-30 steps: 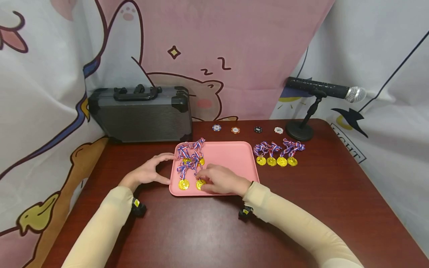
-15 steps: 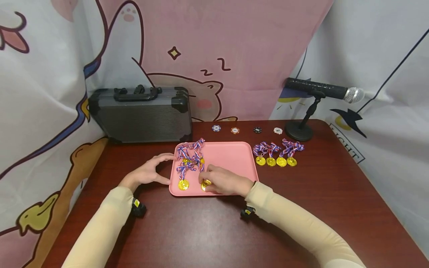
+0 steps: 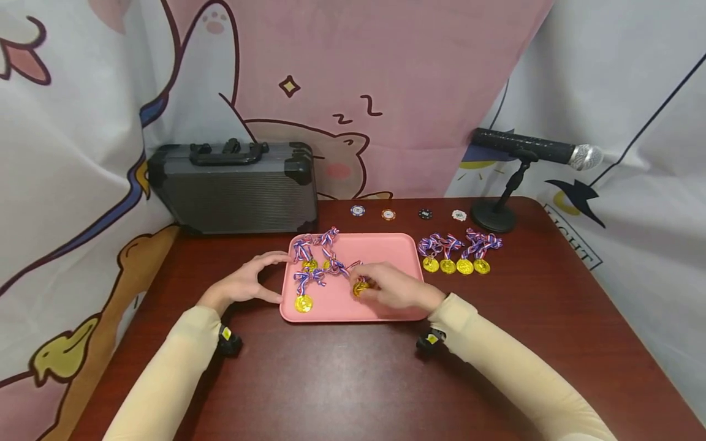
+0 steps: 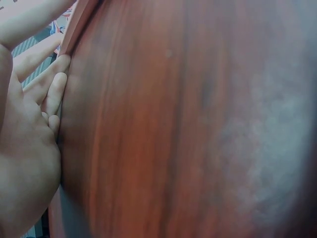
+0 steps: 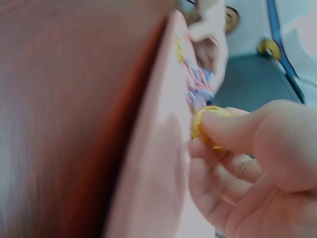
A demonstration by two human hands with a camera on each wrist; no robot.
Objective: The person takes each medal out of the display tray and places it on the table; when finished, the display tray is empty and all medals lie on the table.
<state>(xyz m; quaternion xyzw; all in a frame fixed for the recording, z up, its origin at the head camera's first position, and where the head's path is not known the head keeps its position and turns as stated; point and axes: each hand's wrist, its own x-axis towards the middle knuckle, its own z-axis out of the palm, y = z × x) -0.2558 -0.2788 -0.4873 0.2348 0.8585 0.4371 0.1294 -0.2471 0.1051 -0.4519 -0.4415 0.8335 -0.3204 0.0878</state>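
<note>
Medal (image 3: 361,288) pinched in right grip (image 3: 394,289) over tray (image 3: 386,251).

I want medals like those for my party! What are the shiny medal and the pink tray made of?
The medal pinched in the right hand looks like gold-coloured plastic or thin metal: it gleams bright yellow, but the look alone cannot settle which. Its ribbon seems woven cloth, striped red, white and blue. The pink tray looks like smooth, matte plastic with rounded edges.
</note>
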